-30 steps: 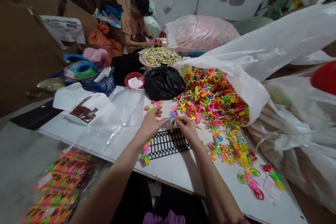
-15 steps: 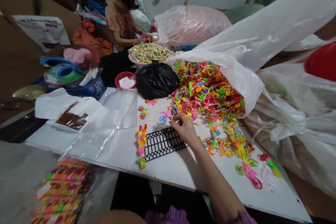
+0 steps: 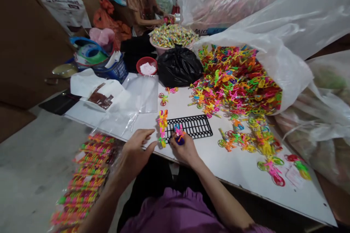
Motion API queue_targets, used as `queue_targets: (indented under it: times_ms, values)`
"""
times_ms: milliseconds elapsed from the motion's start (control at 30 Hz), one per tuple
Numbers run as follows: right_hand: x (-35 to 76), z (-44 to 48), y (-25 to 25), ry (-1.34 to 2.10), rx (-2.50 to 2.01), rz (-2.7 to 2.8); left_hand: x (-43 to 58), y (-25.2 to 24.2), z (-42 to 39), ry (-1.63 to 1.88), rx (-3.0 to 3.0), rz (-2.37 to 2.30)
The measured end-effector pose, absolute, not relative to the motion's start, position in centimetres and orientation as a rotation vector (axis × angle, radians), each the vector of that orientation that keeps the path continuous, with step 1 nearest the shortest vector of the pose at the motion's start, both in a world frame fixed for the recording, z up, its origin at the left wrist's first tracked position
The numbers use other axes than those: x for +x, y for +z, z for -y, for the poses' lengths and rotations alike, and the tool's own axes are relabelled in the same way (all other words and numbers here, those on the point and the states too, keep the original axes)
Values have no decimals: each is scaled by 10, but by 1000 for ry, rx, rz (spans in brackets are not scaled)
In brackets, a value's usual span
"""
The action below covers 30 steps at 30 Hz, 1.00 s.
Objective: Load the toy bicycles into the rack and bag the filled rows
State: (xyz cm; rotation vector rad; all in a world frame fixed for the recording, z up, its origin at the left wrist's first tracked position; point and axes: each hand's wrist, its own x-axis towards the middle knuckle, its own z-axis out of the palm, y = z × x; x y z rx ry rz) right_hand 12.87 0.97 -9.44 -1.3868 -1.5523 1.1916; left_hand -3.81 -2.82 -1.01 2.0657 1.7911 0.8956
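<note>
My right hand is closed on a small plastic toy bicycle, pink and orange with blue wheels, over the left part of a black plastic grid. Along the grid's left end stands a row of colourful toy bicycles. My left hand is at the table's front edge, left of that row, with thumb and fingers apart and nothing in them. More toy bicycles spill from a large white plastic sack at the right.
A black bag, a red bowl and clear plastic sheets are at the back and left. Loose bicycles lie at the right. Packed bundles are on the floor. A co-worker sits behind a full basin.
My right hand has brought the toy bicycle from behind the grid toward me, over its left part. My left hand has come into view. The whole view has tilted down.
</note>
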Motion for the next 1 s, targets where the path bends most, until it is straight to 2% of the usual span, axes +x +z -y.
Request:
queue_targets:
  times_ms: [200,333,633,833,933,1000]
  values:
    - [116,-8,-104,931,-1379,1840,-19,-44,21,861,2142,-1758]
    - [121,-7,-97,777,-1473,2137,-14,-47,23,822,2193,-1765]
    - [120,-15,-81,666,-1553,2521,-9,-48,34,842,2206,-1744]
    - [123,-14,-82,729,-1506,2490,-5,-43,20,672,2353,-1725]
    - [143,-35,-77,944,-1255,2507,-10,-46,17,730,2407,-1673]
    - [162,-63,-70,940,-1195,2526,-15,-51,17,773,2414,-1610]
